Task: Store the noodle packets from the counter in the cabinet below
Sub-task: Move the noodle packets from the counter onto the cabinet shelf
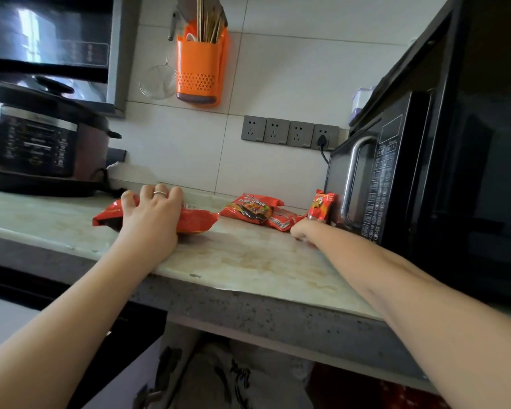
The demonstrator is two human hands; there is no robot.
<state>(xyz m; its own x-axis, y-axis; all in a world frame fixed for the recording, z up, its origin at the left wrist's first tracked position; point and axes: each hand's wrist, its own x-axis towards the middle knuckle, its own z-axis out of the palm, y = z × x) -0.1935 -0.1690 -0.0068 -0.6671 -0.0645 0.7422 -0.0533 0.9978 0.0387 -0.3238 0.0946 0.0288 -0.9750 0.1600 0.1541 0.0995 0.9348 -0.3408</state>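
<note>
Reaching across the tabletop [248, 261], we press our left hand [151, 214] down on a large red noodle packet [196, 222] lying flat, fingers curled over its far edge. Our right hand [301, 230] is curled round the base of a small upright packet [321, 205], just beside the black microwave [410, 178]; its fingers are mostly hidden. The hands are well apart. Between them two more packets [252, 209] lie overlapped on the tabletop. A pressure cooker [36, 143] stands at far left.
</note>
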